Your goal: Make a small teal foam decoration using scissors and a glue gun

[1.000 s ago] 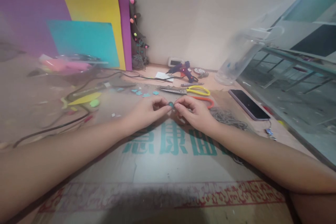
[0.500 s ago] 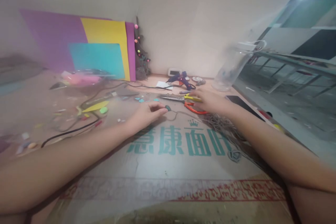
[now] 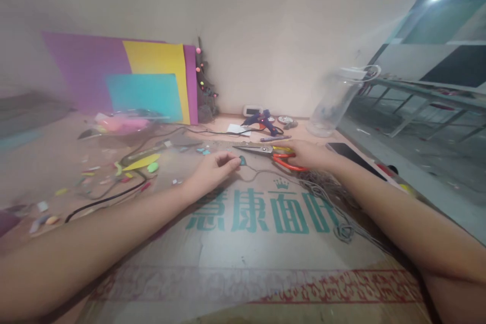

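Note:
My left hand (image 3: 217,170) pinches a small dark teal piece (image 3: 242,160) between thumb and fingertips, above the printed board. A thin grey cord (image 3: 261,172) runs from that piece to the right, toward a loose grey cord tangle (image 3: 326,185). My right hand (image 3: 309,154) is wrapped round the handles of the scissors (image 3: 283,156), one red-orange and one yellow. The blades point left, toward my left hand, and look nearly closed. The fingers of my right hand are partly hidden behind the handles and its own back.
Behind the hands lie a dark blue glue gun (image 3: 263,122), a pen (image 3: 275,138) and a white card (image 3: 238,129). A clear plastic jug (image 3: 330,106) stands back right, by a dark phone-like slab (image 3: 355,160). Coloured scraps (image 3: 142,162) and a black cable (image 3: 106,190) lie left. Coloured sheets (image 3: 144,93) lean on the wall.
My right hand has closed round the scissors' handles, and the scissors have shifted slightly right, with the handles nearer together. My left hand keeps its pinch on the teal piece. The view has tilted up slightly.

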A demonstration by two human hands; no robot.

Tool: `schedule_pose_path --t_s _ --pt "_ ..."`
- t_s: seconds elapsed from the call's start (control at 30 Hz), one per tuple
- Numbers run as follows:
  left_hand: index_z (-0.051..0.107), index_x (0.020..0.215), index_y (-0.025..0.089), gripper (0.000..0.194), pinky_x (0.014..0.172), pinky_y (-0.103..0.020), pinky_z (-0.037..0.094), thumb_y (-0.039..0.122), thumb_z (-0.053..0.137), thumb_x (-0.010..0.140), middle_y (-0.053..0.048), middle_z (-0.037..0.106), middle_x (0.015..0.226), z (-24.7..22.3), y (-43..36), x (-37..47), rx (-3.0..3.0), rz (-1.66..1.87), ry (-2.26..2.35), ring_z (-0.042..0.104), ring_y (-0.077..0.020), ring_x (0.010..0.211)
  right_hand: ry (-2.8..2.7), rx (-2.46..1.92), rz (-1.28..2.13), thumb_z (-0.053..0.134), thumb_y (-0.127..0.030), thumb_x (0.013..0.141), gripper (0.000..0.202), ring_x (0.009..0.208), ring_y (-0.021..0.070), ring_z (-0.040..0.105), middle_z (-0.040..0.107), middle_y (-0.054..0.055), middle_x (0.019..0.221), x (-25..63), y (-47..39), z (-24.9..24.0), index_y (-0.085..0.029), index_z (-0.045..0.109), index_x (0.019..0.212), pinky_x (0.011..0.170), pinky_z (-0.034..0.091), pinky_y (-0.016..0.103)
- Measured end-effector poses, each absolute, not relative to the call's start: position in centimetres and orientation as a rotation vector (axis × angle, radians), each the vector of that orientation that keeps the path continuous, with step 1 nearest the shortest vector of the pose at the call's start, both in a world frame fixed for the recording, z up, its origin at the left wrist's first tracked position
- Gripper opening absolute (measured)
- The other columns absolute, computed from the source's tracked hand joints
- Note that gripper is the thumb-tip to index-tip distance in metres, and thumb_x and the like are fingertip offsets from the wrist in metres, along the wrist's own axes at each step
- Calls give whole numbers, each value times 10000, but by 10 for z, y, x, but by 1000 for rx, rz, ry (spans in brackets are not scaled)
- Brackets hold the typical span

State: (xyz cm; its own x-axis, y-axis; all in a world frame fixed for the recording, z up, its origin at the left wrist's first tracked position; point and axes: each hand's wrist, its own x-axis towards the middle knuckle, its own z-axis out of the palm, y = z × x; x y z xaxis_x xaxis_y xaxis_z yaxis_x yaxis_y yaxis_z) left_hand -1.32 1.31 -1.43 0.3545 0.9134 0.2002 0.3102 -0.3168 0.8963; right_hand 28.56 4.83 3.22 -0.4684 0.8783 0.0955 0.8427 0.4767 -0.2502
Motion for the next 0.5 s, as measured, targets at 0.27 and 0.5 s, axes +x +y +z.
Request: schedule_pose_path --t_s 0.27,0.5 --pt "724 884 176 265 763 -285 480 424 691 798 -47 745 914 10 7 -13 1743 1109 1070 656 -188 835 -2185 -1619 61 644 -462 810 555 806 236 645 695 93 939 295 57 43 -149 528 1252 735 505 346" --pt "684 881 167 287 762 -281 458 441 705 799 -36 720 857 36 9 -22 1645 1096 987 630 -158 792 -2053 -1214 118 627 -384 817 503 803 193 582 597 45 957 269 23 66 -210 435 1248 756 497 339"
